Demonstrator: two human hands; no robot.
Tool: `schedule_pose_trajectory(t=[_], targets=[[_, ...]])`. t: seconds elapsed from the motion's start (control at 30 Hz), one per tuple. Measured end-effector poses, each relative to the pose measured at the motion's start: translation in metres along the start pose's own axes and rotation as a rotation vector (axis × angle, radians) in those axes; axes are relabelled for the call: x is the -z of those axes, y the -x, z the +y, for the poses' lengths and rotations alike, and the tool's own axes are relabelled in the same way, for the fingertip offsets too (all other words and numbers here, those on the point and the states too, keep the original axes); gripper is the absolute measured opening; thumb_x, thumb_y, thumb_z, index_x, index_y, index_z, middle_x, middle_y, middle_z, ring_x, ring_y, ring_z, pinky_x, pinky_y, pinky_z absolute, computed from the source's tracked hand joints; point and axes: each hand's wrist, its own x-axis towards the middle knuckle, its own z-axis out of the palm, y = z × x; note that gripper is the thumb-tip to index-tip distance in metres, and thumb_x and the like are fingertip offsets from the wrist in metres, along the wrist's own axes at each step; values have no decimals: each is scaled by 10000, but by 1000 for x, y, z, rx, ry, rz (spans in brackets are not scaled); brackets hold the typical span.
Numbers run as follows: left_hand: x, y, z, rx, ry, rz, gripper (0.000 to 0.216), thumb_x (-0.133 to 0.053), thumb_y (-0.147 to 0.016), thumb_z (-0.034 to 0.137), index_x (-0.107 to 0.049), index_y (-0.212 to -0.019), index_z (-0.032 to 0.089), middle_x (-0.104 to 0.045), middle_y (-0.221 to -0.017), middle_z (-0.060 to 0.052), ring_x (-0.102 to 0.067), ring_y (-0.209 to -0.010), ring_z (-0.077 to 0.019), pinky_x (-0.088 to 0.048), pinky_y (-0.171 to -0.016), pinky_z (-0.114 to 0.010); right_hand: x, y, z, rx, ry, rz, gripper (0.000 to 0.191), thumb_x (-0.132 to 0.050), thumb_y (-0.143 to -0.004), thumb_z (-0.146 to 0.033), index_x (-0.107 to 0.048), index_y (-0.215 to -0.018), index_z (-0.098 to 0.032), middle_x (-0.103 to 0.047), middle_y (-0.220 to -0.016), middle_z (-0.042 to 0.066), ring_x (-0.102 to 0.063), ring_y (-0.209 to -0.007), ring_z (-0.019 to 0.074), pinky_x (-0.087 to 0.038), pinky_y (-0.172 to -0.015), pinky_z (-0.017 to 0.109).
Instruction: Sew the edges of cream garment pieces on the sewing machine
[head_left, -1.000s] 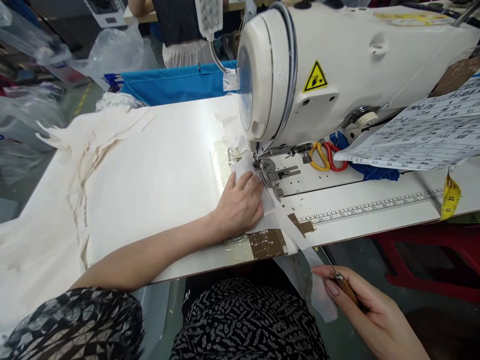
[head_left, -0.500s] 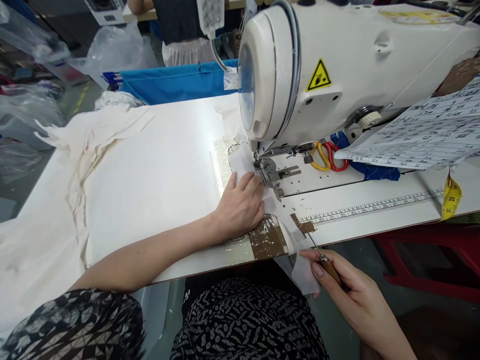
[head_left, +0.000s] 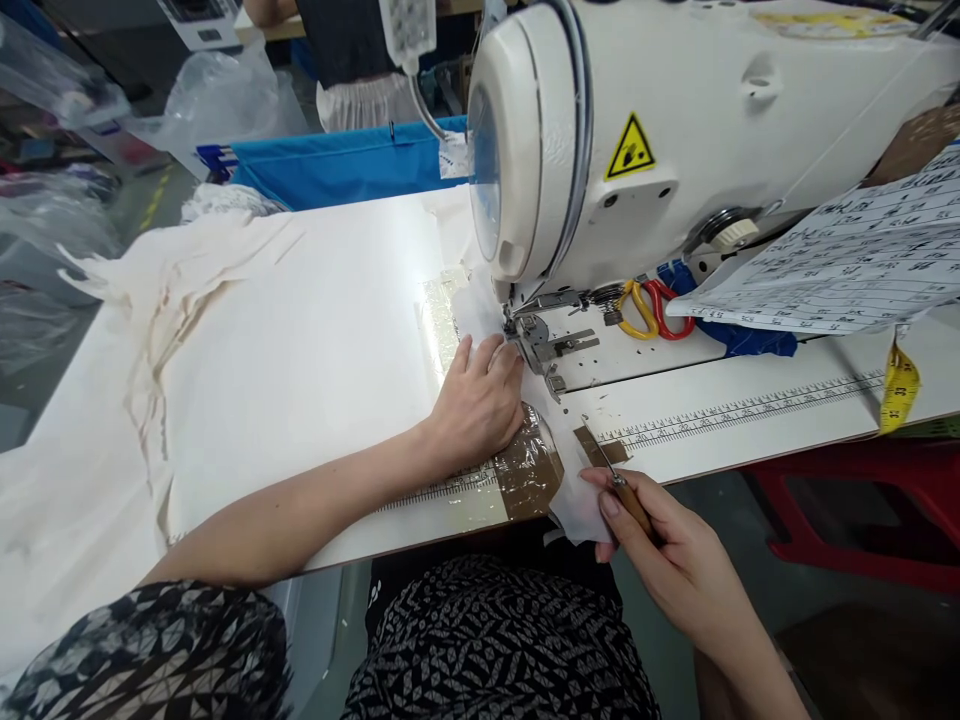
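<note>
A strip of thin white fabric point(head_left: 577, 495) runs from the needle area of the sewing machine point(head_left: 690, 110) over the table's front edge. My left hand point(head_left: 480, 400) lies palm down on this fabric, just left of the presser foot point(head_left: 519, 328), with its fingers stretched forward. At the front edge my right hand point(head_left: 675, 545) grips an awl point(head_left: 632, 505) by its wooden handle. Its metal point slants up to the left over the fabric. The thumb and fingertips of that hand also pinch the fabric's near end.
Yellow-and-red-handled scissors point(head_left: 637, 312) lie beside a blue cloth point(head_left: 750, 338) under the machine. A written paper sheet point(head_left: 832, 260) and a yellow tape measure point(head_left: 900, 385) hang at right. Cream fabric point(head_left: 161, 340) lies left. A red stool point(head_left: 862, 510) stands below; a person is behind.
My right hand has moved left and slightly up with the awl, bringing the fabric's near end toward the table. My left hand has stayed almost in place on the fabric.
</note>
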Motion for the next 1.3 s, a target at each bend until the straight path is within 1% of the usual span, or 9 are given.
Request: schedule_pose_trajectory(t=[0.07, 0.13, 0.23, 0.3, 0.37, 0.5, 0.7, 0.97, 1.3], targets=[[2, -2, -1, -14, -29, 5, 429, -398, -1004, 223, -559, -1333, -1, -550, -1392, -236, -439, -1321, -377, -373, -1139, -571, -5, 3, 0, -64, -50, -19, 368, -534, -1025, -474, -642, -1249, -203, -685, -684, -7, -676, -609, 146, -545, -683, 259], [4, -5, -3, -17, -46, -1, 401, -395, -992, 179, -574, -1297, -9, -571, -1331, -236, -479, -1235, -355, -425, -1077, -519, -15, 8, -1, -162, -202, -60, 392, -541, -1019, -494, -610, -1267, -198, -684, -672, -7, -689, -634, 161, -553, -725, 285], [6, -6, -5, 7, -22, -11, 371, -381, -982, 143, -583, -1260, 3, -593, -1246, -219, -503, -1126, -324, -480, -955, -455, -34, 16, -7, -299, -533, -85, 395, -580, -990, -518, -594, -1231, -205, -718, -779, 19, -692, -625, 171, -575, -685, 313], [5, -5, -6, 16, 15, -1, 366, -393, -979, 156, -574, -1263, 12, -596, -1222, -210, -498, -1107, -319, -488, -924, -444, -44, 22, -11, -333, -622, -63, 380, -603, -973, -527, -613, -1179, -207, -719, -828, 33, -693, -631, 175, -586, -654, 314], [4, -3, -6, 13, 47, 15, 370, -400, -981, 178, -564, -1274, 21, -593, -1230, -206, -488, -1121, -317, -489, -929, -441, -50, 25, -13, -302, -560, -10, 354, -598, -978, -523, -638, -1136, -209, -708, -810, 32, -695, -649, 174, -596, -665, 304], [2, 1, -7, 3, 74, 25, 392, -391, -981, 193, -547, -1296, 20, -573, -1281, -211, -473, -1162, -317, -484, -952, -437, -48, 27, -10, -132, -315, 83, 290, -546, -1016, -464, -668, -1105, -216, -713, -818, 37, -678, -634, 143, -594, -651, 248], [-2, -3, -10, 23, 62, 27, 420, -379, -986, 213, -541, -1330, 34, -567, -1319, -209, -488, -1185, -317, -474, -968, -435, -42, 23, 3, 49, -137, 99, 239, -502, -1044, -370, -670, -1108, -212, -699, -791, 28, -627, -558, 115, -544, -536, 204], [-8, -5, -16, 51, 87, 43, 470, -370, -978, 223, -533, -1384, 53, -550, -1400, -204, -480, -1265, -337, -449, -1022, -465, -36, 15, -2, 92, -103, 88, 241, -486, -1048, -341, -667, -1162, -231, -688, -786, 6, -630, -533, 110, -538, -512, 204], [-3, 1, -7, -27, 61, 13, 486, -386, -972, 226, -531, -1375, -3, -543, -1425, -220, -469, -1313, -337, -429, -1074, -456, -35, 14, 6, 71, -74, 54, 226, -488, -1051, -351, -657, -1145, -232, -680, -799, 11, -650, -590, 118, -545, -571, 205]])
